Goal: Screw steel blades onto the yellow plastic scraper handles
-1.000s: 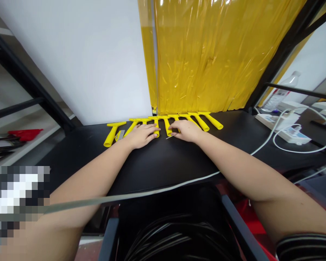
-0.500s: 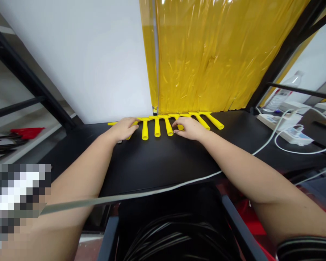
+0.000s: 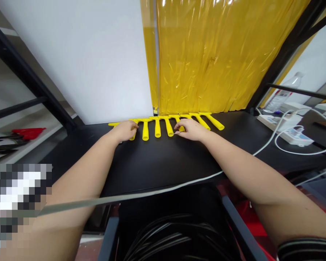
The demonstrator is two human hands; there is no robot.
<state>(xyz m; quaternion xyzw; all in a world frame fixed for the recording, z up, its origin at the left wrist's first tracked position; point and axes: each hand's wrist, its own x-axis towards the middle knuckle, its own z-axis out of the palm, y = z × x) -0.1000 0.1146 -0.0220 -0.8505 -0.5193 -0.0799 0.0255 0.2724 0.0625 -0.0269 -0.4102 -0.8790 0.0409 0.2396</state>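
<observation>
Both hands sit almost where they were half a second ago; the left hand [image 3: 124, 130] has edged slightly right along the row of yellow scrapers [image 3: 163, 125].

Scrapers lie side by side at the far edge of the black table [image 3: 163, 163], against the white wall and the yellow plastic curtain [image 3: 220, 54]. Each long axis runs near to far: handle ends point toward the person, crossbar heads toward the wall. Handles at the right end of the row fan out to the right. Left hand rests palm down on the leftmost scrapers, fingers curled over a handle; whether it grips cannot be told. Right hand [image 3: 191, 129] rests on the scrapers right of centre, fingertips pinching a thin metal blade [image 3: 176, 133] just beside a handle end. White cables [image 3: 285, 130] lie at far right.
</observation>
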